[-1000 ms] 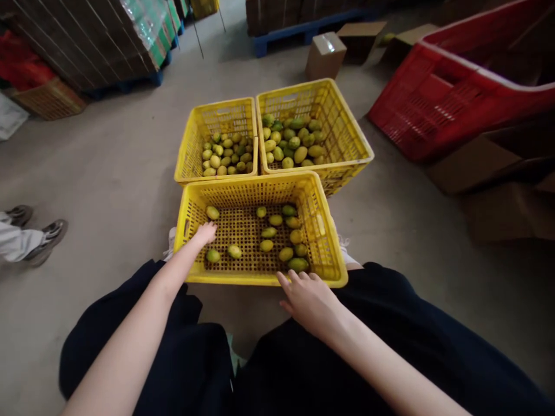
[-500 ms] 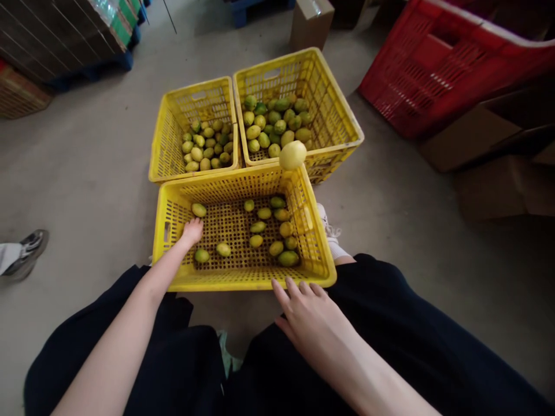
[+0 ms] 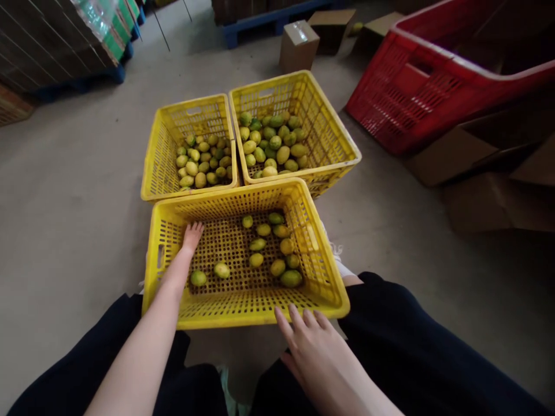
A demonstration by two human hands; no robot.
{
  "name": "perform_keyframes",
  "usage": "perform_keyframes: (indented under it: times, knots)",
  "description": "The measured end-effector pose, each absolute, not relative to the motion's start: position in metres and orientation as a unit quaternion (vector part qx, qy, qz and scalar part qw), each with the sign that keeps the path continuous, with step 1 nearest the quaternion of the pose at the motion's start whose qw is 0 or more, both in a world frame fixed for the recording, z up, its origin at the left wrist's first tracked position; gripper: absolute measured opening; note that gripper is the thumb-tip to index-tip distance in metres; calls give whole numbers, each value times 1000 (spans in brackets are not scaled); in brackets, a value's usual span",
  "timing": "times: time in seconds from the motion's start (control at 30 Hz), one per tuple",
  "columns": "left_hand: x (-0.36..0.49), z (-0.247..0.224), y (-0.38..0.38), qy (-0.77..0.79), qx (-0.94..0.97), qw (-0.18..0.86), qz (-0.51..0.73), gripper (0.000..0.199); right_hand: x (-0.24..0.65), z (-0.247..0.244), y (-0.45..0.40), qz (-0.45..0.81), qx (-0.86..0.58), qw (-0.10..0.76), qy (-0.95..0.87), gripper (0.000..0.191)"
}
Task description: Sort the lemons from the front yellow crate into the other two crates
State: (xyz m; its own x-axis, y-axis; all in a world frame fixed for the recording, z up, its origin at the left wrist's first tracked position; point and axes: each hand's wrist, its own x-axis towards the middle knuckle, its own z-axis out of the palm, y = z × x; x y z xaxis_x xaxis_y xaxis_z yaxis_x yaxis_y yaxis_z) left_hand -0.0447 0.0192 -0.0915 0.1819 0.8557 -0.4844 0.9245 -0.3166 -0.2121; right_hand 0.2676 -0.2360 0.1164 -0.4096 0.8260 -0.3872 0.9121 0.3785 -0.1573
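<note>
My left hand [image 3: 193,236] reaches down inside the front yellow crate [image 3: 217,321], near its left wall. Its fingers curl downward over the spot where a yellow-green oval fruit lay, and the palm hides that fruit. Two such fruits, one of them the pale fruit [image 3: 222,270], lie nearer the front edge. A loose group of fruits [image 3: 257,244] rests on the right half of the crate floor. Held over the front rim, my right hand [image 3: 310,335] is open with its fingers spread and nothing in it.
Behind stand a left yellow crate [image 3: 150,167] and a right yellow crate [image 3: 333,130], both holding many fruits. A red crate [image 3: 403,86] and open cardboard boxes [image 3: 481,199] are on the right. A small carton [image 3: 299,49] and a blue pallet [image 3: 255,26] sit farther back.
My left hand has moved onto the fruit at the crate's back left, covering it. A pale fruit in mid-air has dropped into the back right crate. The view has tilted up.
</note>
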Motion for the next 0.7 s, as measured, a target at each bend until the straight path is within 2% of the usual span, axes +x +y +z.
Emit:
perform_keyframes:
  times: [0.23, 0.43, 0.5, 0.57, 0.63, 0.7]
  knots:
    - [-28, -78, 8, 629, 722, 116, -264, 41, 263, 127, -225, -222, 539, 156, 798, 59]
    - [-14, -23, -14, 651, 685, 261, -196, 50, 267, 160, -198, -257, 573, 100, 772, 48]
    - [-2, 15, -27, 645, 675, 330, -137, 53, 267, 166, -187, -284, 605, 8, 744, 43]
    - [13, 62, -44, 619, 648, 444, -33, 59, 263, 168, -177, -338, 639, -148, 675, 47]
    - [28, 113, -62, 555, 632, 538, 51, 65, 258, 169, -170, -447, 644, -298, 545, 60]
    - [37, 154, -75, 505, 602, 609, 100, 66, 251, 171, -166, -587, 594, -389, 389, 62]
